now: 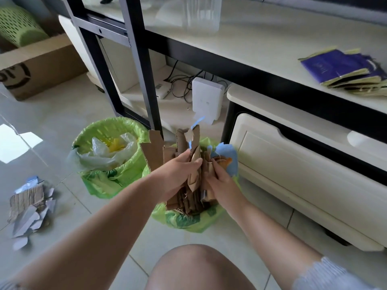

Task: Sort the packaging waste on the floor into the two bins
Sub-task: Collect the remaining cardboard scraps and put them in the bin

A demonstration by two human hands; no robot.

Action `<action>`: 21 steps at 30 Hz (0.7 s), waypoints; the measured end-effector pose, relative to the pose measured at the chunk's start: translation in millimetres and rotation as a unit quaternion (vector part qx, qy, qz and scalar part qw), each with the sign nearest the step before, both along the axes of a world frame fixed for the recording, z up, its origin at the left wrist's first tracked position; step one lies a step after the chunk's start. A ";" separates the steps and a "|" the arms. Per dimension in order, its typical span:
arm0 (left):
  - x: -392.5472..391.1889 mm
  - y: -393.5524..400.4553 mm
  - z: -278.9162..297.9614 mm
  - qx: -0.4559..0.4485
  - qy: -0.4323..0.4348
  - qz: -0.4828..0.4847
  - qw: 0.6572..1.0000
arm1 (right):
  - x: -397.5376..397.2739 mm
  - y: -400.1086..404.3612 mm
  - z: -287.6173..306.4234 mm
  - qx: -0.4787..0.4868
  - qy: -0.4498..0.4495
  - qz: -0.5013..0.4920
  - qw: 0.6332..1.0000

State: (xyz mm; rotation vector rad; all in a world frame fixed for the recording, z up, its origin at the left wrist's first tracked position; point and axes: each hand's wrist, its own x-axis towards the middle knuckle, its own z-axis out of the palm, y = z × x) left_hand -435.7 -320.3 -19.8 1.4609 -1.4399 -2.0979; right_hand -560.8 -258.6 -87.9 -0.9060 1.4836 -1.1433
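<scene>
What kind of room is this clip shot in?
Probably a home living room: a low cream media cabinet with a drawer, a white router-like box with cables on its lower shelf, and a glossy tiled floor.

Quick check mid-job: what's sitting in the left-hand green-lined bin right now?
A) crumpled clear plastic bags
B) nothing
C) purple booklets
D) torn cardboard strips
A: the left bin holds crumpled clear plastic bags; the cardboard strips are bunched in both hands over the other bin.

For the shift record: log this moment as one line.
left hand: grips cardboard bundle | right hand: grips same bundle | position: over right bin | left bin: plastic bags | floor: scrap pile remains
</scene>
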 end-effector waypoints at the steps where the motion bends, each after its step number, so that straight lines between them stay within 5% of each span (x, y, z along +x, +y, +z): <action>1: 3.0 0.2 1.3 0.031 0.046 0.012 0.998 | -1.1 0.9 0.2 0.003 0.005 0.003 1.000; 5: 5.4 -0.3 -0.7 0.023 0.111 0.020 0.993 | -4.7 -1.5 -2.4 0.024 0.036 0.010 0.999; 11: 0.5 3.5 -25.3 -0.236 -0.117 0.051 0.963 | 5.7 -6.0 -10.2 0.061 0.164 0.041 0.984; 21: 2.4 12.1 -2.6 -0.348 -0.208 0.022 0.914 | 1.0 4.9 2.4 0.009 0.153 -0.025 0.988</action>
